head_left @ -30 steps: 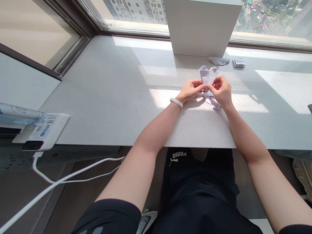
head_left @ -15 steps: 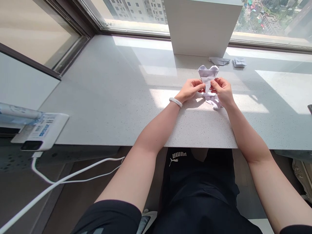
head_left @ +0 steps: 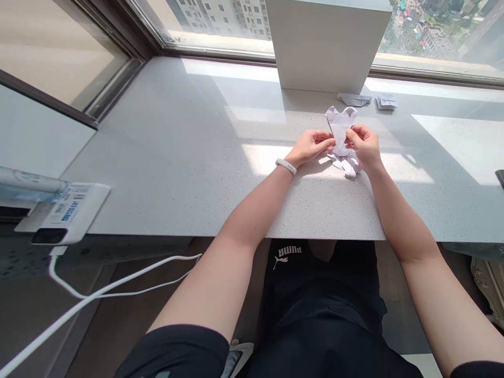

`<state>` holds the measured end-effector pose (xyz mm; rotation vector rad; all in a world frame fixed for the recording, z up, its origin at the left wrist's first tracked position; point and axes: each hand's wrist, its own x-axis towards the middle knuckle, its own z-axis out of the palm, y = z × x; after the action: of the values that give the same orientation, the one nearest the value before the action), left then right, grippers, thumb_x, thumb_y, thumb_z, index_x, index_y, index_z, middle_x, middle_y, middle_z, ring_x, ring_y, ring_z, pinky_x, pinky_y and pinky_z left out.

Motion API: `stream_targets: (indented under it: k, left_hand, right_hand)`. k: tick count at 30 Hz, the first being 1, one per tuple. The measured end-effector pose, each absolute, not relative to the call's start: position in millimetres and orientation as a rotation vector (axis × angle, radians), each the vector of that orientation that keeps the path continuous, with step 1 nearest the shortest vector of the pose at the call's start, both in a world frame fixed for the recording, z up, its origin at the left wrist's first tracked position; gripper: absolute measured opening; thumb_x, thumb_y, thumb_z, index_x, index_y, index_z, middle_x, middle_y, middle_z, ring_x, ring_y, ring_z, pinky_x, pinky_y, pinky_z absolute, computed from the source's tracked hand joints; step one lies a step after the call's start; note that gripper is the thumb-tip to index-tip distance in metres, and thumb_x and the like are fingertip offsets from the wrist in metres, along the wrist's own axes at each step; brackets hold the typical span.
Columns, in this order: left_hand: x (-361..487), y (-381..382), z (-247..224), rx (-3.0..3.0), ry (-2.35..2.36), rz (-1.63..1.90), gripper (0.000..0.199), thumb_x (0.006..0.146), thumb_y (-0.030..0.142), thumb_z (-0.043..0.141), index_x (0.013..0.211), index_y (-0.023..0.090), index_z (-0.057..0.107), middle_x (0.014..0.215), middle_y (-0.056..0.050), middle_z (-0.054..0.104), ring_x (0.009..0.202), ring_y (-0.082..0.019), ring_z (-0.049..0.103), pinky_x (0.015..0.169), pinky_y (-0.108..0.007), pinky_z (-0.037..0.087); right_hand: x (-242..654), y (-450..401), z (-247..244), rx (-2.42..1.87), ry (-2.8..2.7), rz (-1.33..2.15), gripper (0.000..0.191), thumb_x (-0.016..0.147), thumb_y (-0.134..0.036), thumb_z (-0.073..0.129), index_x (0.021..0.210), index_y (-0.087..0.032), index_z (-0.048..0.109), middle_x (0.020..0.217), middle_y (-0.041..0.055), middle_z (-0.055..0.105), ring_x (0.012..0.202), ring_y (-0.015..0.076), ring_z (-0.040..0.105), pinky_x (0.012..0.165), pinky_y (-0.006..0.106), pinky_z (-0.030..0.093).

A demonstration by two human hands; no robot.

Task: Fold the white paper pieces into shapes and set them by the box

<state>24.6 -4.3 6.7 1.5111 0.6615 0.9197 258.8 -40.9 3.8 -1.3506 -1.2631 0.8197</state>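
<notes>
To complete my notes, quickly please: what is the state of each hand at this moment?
Left hand: closed, pinching the folded white paper at its left edge.
Right hand: closed, pinching the same paper at its right edge.

Folded white paper figure [head_left: 339,126], upright, two-lobed top toward the far side, tapering nearward into bunched, angular paper flaps [head_left: 346,166].
</notes>
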Motion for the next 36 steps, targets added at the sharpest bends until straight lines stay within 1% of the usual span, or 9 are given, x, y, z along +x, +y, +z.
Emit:
stream_targets:
  k: [4,9,13,16,21,26,30,33,36]
  left_hand:
    - [25.6,-5.3,10.5,1.522,0.767,0.896,0.037,0.105,0.052,0.103,0.114,0.018,0.090,0.119,-0.015,0.095,0.095,-0.023,0.089,0.099,-0.041,0.072]
    - [26.6,0.8,7.1,1.469,0.826,0.952,0.041,0.109,0.059,0.099,0.108,0.020,0.087,0.108,-0.013,0.093,0.089,-0.020,0.087,0.090,-0.036,0.069]
    - [26.3,3.2,3.6,1.461,0.819,0.938,0.046,0.110,0.064,0.097,0.106,0.020,0.085,0.107,-0.013,0.093,0.087,-0.019,0.087,0.086,-0.033,0.067]
    - [25.6,3.0,3.2,1.470,0.806,0.933,0.049,0.110,0.068,0.096,0.106,0.020,0.085,0.109,-0.013,0.094,0.088,-0.019,0.087,0.084,-0.033,0.066]
    - [25.6,0.8,5.1,1.489,0.799,0.937,0.054,0.106,0.073,0.097,0.105,0.021,0.085,0.109,-0.014,0.094,0.090,-0.021,0.088,0.084,-0.034,0.067]
    - [26.4,-0.2,6.8,1.475,0.802,0.939,0.052,0.108,0.071,0.096,0.105,0.020,0.085,0.107,-0.014,0.093,0.089,-0.021,0.087,0.088,-0.036,0.068]
    - [26.3,2.1,5.0,1.483,0.797,0.932,0.049,0.109,0.067,0.097,0.106,0.020,0.085,0.107,-0.013,0.092,0.090,-0.021,0.087,0.090,-0.037,0.068]
    - [26.2,4.0,2.4,1.497,0.784,0.935,0.048,0.110,0.067,0.096,0.106,0.020,0.085,0.107,-0.013,0.092,0.089,-0.021,0.087,0.090,-0.037,0.068]
    - [26.2,3.9,1.7,1.502,0.771,0.948,0.050,0.109,0.069,0.096,0.105,0.021,0.085,0.106,-0.012,0.092,0.090,-0.021,0.087,0.089,-0.037,0.069]
  right_hand:
    - [287.4,-14.7,0.4,-1.478,-1.104,0.741,0.037,0.097,-0.054,0.099,0.099,-0.028,0.073,0.092,0.0030,0.076,0.089,0.0241,0.080,0.086,0.043,0.075]
    - [308.7,15.8,5.6,-1.617,-0.963,0.739,0.031,0.096,-0.043,0.100,0.092,-0.031,0.072,0.082,0.0015,0.071,0.076,0.0231,0.072,0.077,0.044,0.075]
    - [305.3,34.1,23.6,-1.845,-0.903,0.648,0.024,0.102,-0.017,0.091,0.089,-0.026,0.073,0.077,-0.0003,0.070,0.070,0.0174,0.068,0.084,0.041,0.071]
    - [301.4,43.8,37.0,-2.019,-0.853,0.638,0.027,0.108,-0.001,0.079,0.087,-0.018,0.072,0.071,-0.0004,0.068,0.068,0.0131,0.067,0.091,0.042,0.066]
    - [298.3,48.7,47.3,-2.066,-0.810,0.633,0.036,0.103,0.012,0.075,0.084,-0.017,0.066,0.072,0.0026,0.069,0.074,0.0183,0.077,0.085,0.046,0.065]
    - [296.7,48.7,47.2,-2.125,-0.815,0.595,0.035,0.100,0.011,0.080,0.086,-0.018,0.067,0.081,0.0060,0.075,0.076,0.0198,0.082,0.082,0.042,0.069]
    - [298.9,48.9,41.9,-2.151,-0.855,0.552,0.025,0.099,0.001,0.092,0.092,-0.017,0.074,0.084,0.0077,0.077,0.081,0.0241,0.086,0.078,0.040,0.070]
    - [304.1,49.5,35.9,-2.135,-0.889,0.529,0.017,0.105,-0.005,0.086,0.098,-0.015,0.075,0.090,0.0114,0.079,0.083,0.0230,0.085,0.079,0.040,0.067]
    - [312.1,47.9,27.0,-2.037,-0.837,0.589,0.016,0.104,-0.011,0.087,0.105,-0.021,0.074,0.088,0.0058,0.075,0.077,0.0208,0.080,0.080,0.042,0.070]
